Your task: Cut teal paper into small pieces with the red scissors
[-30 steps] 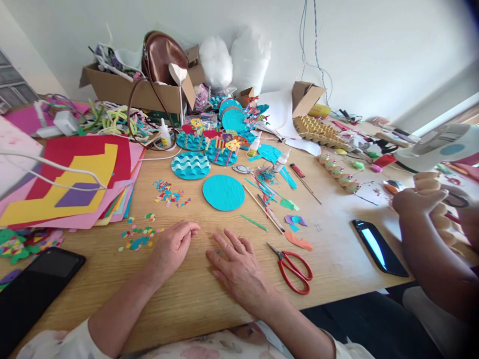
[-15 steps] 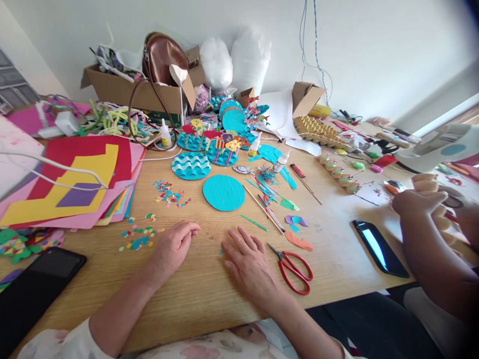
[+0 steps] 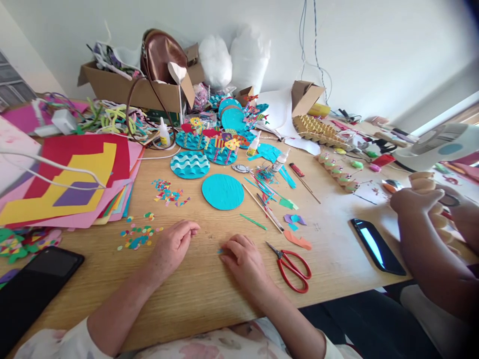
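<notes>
Your right hand (image 3: 245, 259) rests knuckles-up on the pale wooden tabletop (image 3: 329, 254), its fingers curled under, and at their tips sits a tiny blue scrap of cut paper (image 3: 220, 251), touching or all but touching them on the hand's left edge; whether the fingers actually pinch it you cannot tell, since the hand covers most of it. The scrap is little more than a bright blue fleck lying flat on the wood, too small to show a long axis or a shape. It lies between your two hands, much closer to the right one. Your left hand (image 3: 172, 247) lies near, loosely curled with the thumb against the forefinger and nothing visible in it, its fingertips pointing toward the scrap. Just beside your right hand, on its far side from the scrap, lie red-handled scissors (image 3: 292, 267), blades closed and pointing up and to the left, handles toward the table edge. Beyond the hands sits a plain turquoise paper disc (image 3: 222, 192), with a wave-patterned disc (image 3: 190, 165) behind it and loose multicoloured confetti (image 3: 140, 236) near your left hand. A dark phone (image 3: 377, 246) lies well off to the right, where another person's hands (image 3: 422, 202) work on their own piece.
</notes>
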`<state>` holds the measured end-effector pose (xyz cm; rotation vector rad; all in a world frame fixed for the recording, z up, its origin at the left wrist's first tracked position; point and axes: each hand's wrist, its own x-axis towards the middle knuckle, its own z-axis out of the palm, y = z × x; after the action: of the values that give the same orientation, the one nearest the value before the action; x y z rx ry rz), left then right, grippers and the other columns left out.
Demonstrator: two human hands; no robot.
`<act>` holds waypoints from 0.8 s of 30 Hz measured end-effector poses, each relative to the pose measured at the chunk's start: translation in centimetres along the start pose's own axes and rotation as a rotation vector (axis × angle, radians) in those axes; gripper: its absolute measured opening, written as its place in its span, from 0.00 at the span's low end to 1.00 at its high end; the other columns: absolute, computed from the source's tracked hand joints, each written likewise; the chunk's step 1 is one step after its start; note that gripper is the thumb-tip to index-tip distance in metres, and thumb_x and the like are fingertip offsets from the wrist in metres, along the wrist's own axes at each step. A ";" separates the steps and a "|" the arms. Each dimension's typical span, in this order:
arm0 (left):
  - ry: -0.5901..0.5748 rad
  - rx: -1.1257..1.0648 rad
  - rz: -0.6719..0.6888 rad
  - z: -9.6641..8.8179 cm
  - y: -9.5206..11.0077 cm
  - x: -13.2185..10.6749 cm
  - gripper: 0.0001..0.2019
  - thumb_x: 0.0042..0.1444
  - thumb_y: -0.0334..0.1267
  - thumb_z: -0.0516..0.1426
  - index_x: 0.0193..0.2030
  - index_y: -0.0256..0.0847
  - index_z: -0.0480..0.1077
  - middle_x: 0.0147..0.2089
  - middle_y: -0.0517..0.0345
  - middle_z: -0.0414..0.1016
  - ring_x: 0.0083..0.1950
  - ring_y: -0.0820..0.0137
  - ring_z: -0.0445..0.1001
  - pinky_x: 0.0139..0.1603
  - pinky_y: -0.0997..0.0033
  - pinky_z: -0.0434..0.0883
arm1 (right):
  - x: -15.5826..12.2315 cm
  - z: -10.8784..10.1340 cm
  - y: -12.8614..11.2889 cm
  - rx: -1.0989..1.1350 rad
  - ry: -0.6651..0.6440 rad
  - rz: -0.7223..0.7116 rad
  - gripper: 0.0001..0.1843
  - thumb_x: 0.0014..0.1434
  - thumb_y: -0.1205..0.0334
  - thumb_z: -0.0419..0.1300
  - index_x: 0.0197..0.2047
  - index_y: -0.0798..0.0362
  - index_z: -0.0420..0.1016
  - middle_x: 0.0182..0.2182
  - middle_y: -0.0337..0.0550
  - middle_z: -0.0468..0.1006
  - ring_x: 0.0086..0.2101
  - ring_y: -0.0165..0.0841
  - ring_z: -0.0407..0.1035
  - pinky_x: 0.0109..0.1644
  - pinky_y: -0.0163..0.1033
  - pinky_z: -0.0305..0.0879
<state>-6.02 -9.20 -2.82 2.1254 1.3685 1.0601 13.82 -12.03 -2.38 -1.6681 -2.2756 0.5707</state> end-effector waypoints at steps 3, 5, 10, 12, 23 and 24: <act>-0.001 0.001 -0.001 0.0 0.0 0.0 0.12 0.52 0.26 0.45 0.33 0.40 0.68 0.29 0.58 0.75 0.30 0.72 0.74 0.32 0.75 0.70 | 0.2 0.5 -0.3 -0.001 0.022 0.020 0.03 0.53 0.67 0.60 0.34 0.52 0.74 0.33 0.41 0.74 0.37 0.33 0.66 0.41 0.36 0.59; 0.001 0.000 0.002 0.0 -0.1 0.0 0.12 0.53 0.26 0.45 0.33 0.40 0.68 0.29 0.58 0.75 0.30 0.73 0.74 0.32 0.75 0.70 | 0.2 0.7 -0.5 0.004 0.043 0.034 0.02 0.54 0.67 0.60 0.32 0.52 0.74 0.31 0.40 0.74 0.36 0.32 0.66 0.41 0.36 0.59; -0.010 0.010 0.020 0.0 0.0 -0.1 0.12 0.53 0.26 0.45 0.33 0.39 0.68 0.29 0.57 0.75 0.30 0.73 0.74 0.32 0.75 0.70 | 0.1 1.1 -0.8 -0.045 0.070 0.024 0.04 0.55 0.69 0.58 0.30 0.53 0.73 0.30 0.41 0.74 0.35 0.33 0.65 0.40 0.36 0.57; -0.008 0.015 0.022 0.0 0.0 -0.1 0.12 0.53 0.26 0.45 0.33 0.39 0.68 0.29 0.57 0.75 0.31 0.72 0.74 0.32 0.75 0.70 | 0.2 1.3 -0.8 -0.115 0.063 0.013 0.04 0.56 0.68 0.58 0.30 0.53 0.73 0.30 0.41 0.74 0.34 0.33 0.65 0.39 0.37 0.56; -0.012 0.003 -0.007 0.1 0.0 0.0 0.11 0.53 0.27 0.45 0.33 0.40 0.68 0.29 0.58 0.75 0.31 0.72 0.74 0.33 0.73 0.70 | 0.3 2.0 -0.9 -0.270 0.026 -0.079 0.08 0.57 0.73 0.50 0.31 0.55 0.68 0.30 0.46 0.71 0.33 0.36 0.62 0.37 0.40 0.54; -0.010 0.002 -0.010 0.1 0.0 0.0 0.11 0.53 0.27 0.45 0.33 0.40 0.68 0.29 0.58 0.75 0.30 0.72 0.74 0.33 0.73 0.70 | 0.3 2.0 -0.9 -0.252 0.031 -0.072 0.08 0.57 0.73 0.50 0.31 0.55 0.68 0.30 0.46 0.71 0.33 0.36 0.62 0.37 0.40 0.55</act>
<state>-5.98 -9.24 -2.86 2.1201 1.3746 1.0434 12.11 -12.26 -3.75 -1.6802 -2.4576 0.2478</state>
